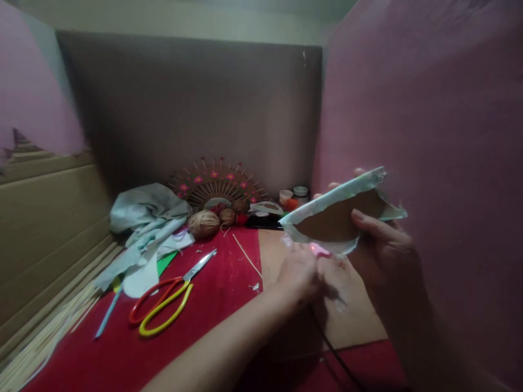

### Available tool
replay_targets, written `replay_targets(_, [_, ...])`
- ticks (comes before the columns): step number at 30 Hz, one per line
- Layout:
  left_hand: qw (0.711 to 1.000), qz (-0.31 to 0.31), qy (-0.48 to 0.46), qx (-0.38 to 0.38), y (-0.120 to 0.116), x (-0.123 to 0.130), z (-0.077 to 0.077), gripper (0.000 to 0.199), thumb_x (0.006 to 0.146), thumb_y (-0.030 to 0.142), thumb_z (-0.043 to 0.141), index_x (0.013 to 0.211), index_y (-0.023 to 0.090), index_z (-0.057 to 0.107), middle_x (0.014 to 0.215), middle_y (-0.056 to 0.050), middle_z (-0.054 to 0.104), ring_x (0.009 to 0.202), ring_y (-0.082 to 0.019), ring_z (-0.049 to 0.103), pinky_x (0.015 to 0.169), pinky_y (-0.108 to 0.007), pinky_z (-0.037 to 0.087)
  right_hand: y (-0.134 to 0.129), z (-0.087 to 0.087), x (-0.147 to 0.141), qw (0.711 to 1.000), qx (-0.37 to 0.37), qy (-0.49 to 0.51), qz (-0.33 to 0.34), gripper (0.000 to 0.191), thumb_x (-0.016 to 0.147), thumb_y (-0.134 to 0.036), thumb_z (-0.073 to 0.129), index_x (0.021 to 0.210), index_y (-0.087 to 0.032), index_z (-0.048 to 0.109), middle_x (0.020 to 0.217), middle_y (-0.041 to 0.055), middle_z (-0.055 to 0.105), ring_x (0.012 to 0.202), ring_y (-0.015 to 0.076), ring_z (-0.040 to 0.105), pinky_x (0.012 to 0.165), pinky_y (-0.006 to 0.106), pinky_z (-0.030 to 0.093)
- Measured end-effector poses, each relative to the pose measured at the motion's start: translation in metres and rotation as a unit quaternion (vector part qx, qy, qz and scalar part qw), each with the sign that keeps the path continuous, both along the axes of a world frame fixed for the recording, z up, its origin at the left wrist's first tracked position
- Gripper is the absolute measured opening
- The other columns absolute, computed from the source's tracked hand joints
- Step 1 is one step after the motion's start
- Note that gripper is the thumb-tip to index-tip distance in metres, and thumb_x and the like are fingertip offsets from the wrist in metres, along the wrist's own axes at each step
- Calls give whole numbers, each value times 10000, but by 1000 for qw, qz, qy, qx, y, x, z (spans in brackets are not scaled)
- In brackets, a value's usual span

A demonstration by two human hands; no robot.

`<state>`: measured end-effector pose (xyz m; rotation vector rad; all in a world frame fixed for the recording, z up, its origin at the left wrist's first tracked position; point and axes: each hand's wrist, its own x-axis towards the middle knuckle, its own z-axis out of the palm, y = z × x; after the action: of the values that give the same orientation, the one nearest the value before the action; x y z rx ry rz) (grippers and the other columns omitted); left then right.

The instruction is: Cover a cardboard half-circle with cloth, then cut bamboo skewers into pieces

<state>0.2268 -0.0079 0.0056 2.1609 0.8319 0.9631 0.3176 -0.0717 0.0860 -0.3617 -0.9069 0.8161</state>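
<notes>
My right hand (386,247) holds up a cardboard piece (330,220) with pale cloth folded over its edges; the thumb presses on the brown face and the other fingers are behind it. Just below it, my left hand (300,272) is closed around a pink glue gun (321,250) with a small red light lit. Most of the glue gun's body is hidden by the hand. A black cord (335,354) runs from beneath that hand toward the front edge. Under both hands lies a sheet of brown cardboard (275,253), stained in places.
Scissors (186,286) with red and yellow handles lie open on the red cloth (220,305). Crumpled pale fabric (149,209), a twine ball (203,223) and a decorated fan-shaped piece (214,182) stand behind. Thin sticks (53,326) lie at left. A pink wall (429,109) rises at right.
</notes>
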Motion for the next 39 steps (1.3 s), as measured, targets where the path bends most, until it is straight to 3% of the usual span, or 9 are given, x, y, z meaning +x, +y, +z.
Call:
replay_targets(3, [983, 35, -145, -108, 12, -55, 8, 264, 759, 214, 542, 1015, 154, 523, 868, -76, 614, 800, -204, 617, 667, -297, 505, -1, 2, 2, 1000, 5, -7, -28, 511, 800, -87, 544, 1235, -355, 534, 1137, -24, 680, 1145, 234, 585, 1038, 520, 399])
replay_targets(6, [955, 54, -223, -188, 10, -99, 14, 253, 772, 315, 557, 937, 123, 542, 817, -79, 620, 627, -155, 606, 550, -265, 494, 6, -1, 1, 999, 1, -17, -47, 507, 799, -103, 556, 1242, -350, 532, 1137, -27, 680, 1163, 234, 571, 1054, 509, 384])
replay_targets(9, [877, 51, -367, -306, -6, -121, 20, 297, 657, 214, 701, 915, 117, 590, 867, -70, 641, 600, -106, 585, 561, -226, 480, 19, -8, -1, 998, -13, -25, -51, 503, 793, -119, 579, 1242, -341, 536, 1125, -22, 685, 1150, 238, 580, 1055, 499, 387])
replay_targets(11, [851, 16, -400, -340, -18, -126, 24, 285, 668, 193, 714, 927, 130, 613, 786, -30, 635, 581, -91, 568, 558, -207, 466, 29, -14, -1, 998, -25, -23, -44, 500, 788, -121, 586, 1240, -330, 540, 1108, -15, 692, 1137, 234, 590, 1051, 489, 394])
replay_targets(13, [874, -26, -362, -322, -28, -126, 28, 208, 745, 244, 669, 918, 140, 620, 720, -19, 620, 587, -109, 579, 569, -219, 469, 38, -20, 0, 999, -33, -13, -34, 502, 776, -114, 590, 1232, -319, 548, 1082, -12, 702, 1125, 230, 597, 1038, 483, 409])
replay_targets(16, [899, -58, -312, -301, -35, -122, 30, 206, 785, 281, 632, 944, 157, 592, 832, -55, 652, 621, -138, 607, 582, -247, 473, 47, -31, 4, 998, -57, 6, -26, 524, 749, -98, 607, 1223, -313, 553, 1032, -14, 719, 1098, 226, 614, 1014, 483, 432])
replay_targets(23, [926, -45, -174, -331, -40, -114, 15, 173, 832, 324, 543, 818, 152, 559, 548, 41, 477, 468, -70, 417, 437, -173, 337, 49, -46, 6, 996, -89, 13, -14, 537, 723, -87, 627, 1210, -305, 568, 1010, -7, 724, 1048, 219, 638, 999, 476, 445])
replay_targets(27, [946, -20, -122, -300, -43, -115, 14, 283, 849, 399, 508, 740, 144, 565, 514, 28, 468, 471, -89, 421, 435, -194, 337, 48, -49, 4, 995, -100, 19, -3, 546, 723, -82, 629, 1216, -308, 569, 1045, -7, 714, 1061, 225, 630, 1000, 479, 443])
replay_targets(39, [962, 45, -76, -260, -43, -117, 14, 316, 850, 443, 487, 710, 173, 572, 492, 24, 459, 468, -109, 443, 453, -213, 343, 45, -51, 5, 996, -90, -7, 7, 530, 739, -106, 627, 1222, -316, 569, 1069, 8, 712, 1084, 237, 621, 1005, 506, 426])
